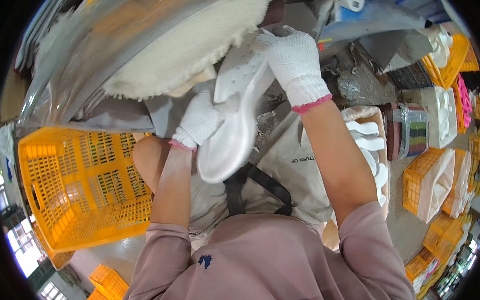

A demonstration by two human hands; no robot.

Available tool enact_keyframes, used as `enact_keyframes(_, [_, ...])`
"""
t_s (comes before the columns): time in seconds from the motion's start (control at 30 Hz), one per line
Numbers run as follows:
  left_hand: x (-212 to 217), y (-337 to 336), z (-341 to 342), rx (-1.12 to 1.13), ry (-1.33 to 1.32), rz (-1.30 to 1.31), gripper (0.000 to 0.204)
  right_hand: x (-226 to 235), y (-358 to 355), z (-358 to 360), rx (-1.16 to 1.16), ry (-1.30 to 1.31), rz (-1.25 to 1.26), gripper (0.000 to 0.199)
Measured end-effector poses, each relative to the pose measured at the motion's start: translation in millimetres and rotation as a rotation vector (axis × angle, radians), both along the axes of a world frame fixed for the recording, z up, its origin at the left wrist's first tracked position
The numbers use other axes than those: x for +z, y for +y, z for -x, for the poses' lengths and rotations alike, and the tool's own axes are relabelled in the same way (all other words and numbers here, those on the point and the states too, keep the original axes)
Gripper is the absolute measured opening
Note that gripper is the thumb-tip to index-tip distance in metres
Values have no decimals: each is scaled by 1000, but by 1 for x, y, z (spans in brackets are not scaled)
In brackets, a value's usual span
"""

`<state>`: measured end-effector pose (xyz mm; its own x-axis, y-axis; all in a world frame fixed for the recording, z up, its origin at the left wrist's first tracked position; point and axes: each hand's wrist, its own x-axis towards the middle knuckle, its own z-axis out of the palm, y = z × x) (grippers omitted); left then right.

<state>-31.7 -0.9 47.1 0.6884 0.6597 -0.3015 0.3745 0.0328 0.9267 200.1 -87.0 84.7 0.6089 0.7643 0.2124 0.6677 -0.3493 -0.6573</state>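
Observation:
A white shoe sole (228, 141) is held tilted in front of me, its rounded end toward my lap and slightly smeared by motion. Its upper part shows a flat face with small dots. My left hand (203, 114), in a white knit glove with a pink cuff, is closed round the sole's left edge near the middle. Gloved the same way, my right hand (292, 57) is closed on the far end, where its fingertips are partly hidden. Just left of the sole lies a cream fleecy pad (185, 46) on a machine covered with clear plastic.
At left stands an orange plastic crate (86, 188). Several white soles (370, 151) fill a lined box by my right side. Dusty grey debris (349, 85) lies beyond my right wrist. Wrapped coloured stacks (409, 131) and more orange crates (420, 178) line the right.

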Motion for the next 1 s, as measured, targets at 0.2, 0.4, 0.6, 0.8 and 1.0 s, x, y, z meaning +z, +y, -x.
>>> enact_keyframes(0.2, [-2, -66, -63, 166, -566, 517, 37, 73, -37, 49, -25, 357, -23, 63])
enact_keyframes(0.4, [-22, -34, -124, 204, -506, -157, 33, 124, -105, 97, 414, -747, 536, 77])
enact_keyframes(0.6, [0, -54, -38, 200, -914, 1211, 77, 82, -115, 121, 596, -599, 487, 55])
enact_keyframes(0.8, [-16, -14, -34, 413, -949, 1025, 71, 53, -74, 165, 324, -504, 170, 43])
enact_keyframes(1.0, [-58, 7, -37, 231, -761, 555, 35, 63, -62, 163, 179, -163, 386, 42])
